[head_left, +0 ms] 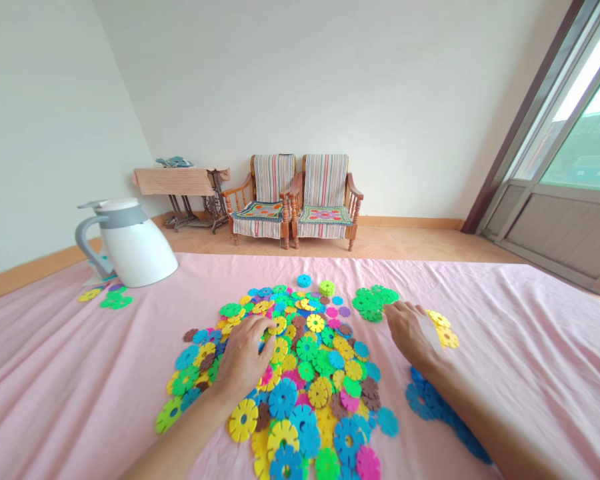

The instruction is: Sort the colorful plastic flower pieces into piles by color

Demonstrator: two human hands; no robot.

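Left hand (pixel 243 357) down on the big heap of bright plastic discs (pixel 307 347), fingers bent, grip hard to tell. Right hand (pixel 410 333) open, just beside the small green pile (pixel 373 303) and yellow discs (pixel 445 331).

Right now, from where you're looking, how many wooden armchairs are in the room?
2. One wooden armchair stands against the far wall, and a second wooden armchair stands right beside it, on its right. No others show, though the view doesn't take in the whole room.
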